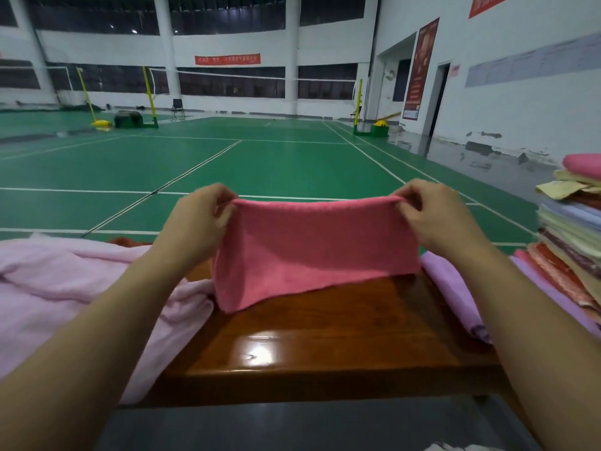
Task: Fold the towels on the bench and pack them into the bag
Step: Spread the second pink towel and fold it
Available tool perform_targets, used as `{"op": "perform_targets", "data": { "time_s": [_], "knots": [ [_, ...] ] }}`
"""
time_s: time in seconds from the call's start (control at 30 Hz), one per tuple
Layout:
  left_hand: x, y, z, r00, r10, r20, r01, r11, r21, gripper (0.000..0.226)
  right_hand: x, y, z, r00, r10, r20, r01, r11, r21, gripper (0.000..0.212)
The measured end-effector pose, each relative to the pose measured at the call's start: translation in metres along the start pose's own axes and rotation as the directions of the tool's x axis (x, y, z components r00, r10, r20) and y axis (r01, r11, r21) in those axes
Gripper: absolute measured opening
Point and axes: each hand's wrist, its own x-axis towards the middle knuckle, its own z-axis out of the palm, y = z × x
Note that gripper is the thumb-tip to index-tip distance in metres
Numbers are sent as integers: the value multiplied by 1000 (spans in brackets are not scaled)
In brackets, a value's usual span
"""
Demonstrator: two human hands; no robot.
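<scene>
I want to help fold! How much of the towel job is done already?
Some looks done: a stack of folded towels sits at the right. Right now the left hand and right hand pinch the top corners of a pink towel over the bench. A pale pink cloth lies loose. No bag shows, so packing remains.

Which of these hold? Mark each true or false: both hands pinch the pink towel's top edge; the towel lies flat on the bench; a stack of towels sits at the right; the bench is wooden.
1. Both the left hand and right hand pinch the pink towel at its top corners. True.
2. The towel lies flat on the bench. False: it hangs upright, its lower edge at the bench.
3. A stack of towels sits at the right. True.
4. The bench is white plastic. False: glossy brown wood.
</scene>
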Motion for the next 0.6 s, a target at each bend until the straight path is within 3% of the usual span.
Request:
{"op": "perform_targets", "data": {
  "time_s": [0.07, 0.13, 0.2, 0.23, 0.27, 0.33, 0.37, 0.4, 0.43, 0.53, 0.6],
  "knots": [
    [3, 9, -8, 996, 37, -81, -40, 999, -31, 15, 2, -4, -9, 997, -44, -65, 49, 995, 84, 13],
    [5, 14, -20, 991, 79, -104, -83, 996, -40, 14, 3, -6, -24, 998, -58, -10, 59, 991, 123, 11],
    [6, 14, -35, 994, 107, 17, -107, 994, -2, 12, 3, -6, -43, 979, -44, 198, 35, 998, 49, 7],
    [6, 13, -42, 983, 99, 156, -104, 994, 24, 8, 3, -4, -51, 939, -24, 343, 30, 999, -15, 6],
    [4, 12, -48, 936, 65, 347, -84, 996, 41, 3, 0, -3, -57, 861, 19, 508, 18, 998, -67, 6],
    [-5, 14, -55, 703, -70, 708, 19, 997, 80, 5, -6, -1, -62, 615, 151, 774, -79, 988, -131, 16],
    [-10, 17, -55, 567, -135, 813, 79, 991, 110, 13, -9, 0, -61, 517, 206, 831, -130, 978, -162, 20],
    [-14, 19, -53, 484, -167, 859, 116, 985, 127, 18, -11, 1, -58, 480, 240, 844, -163, 970, -183, 21],
    [-15, 22, -48, 478, -166, 862, 119, 985, 124, 20, -11, 3, -54, 497, 253, 830, -181, 966, -186, 21],
    [-14, 29, -28, 683, -41, 729, -33, 996, 87, 21, -7, 11, -35, 603, 289, 744, -196, 957, -213, 24],
    [-20, 36, -7, 769, 65, 636, -106, 994, 26, 28, -7, 16, -20, 621, 342, 706, -179, 938, -297, 27]
  ]
}}
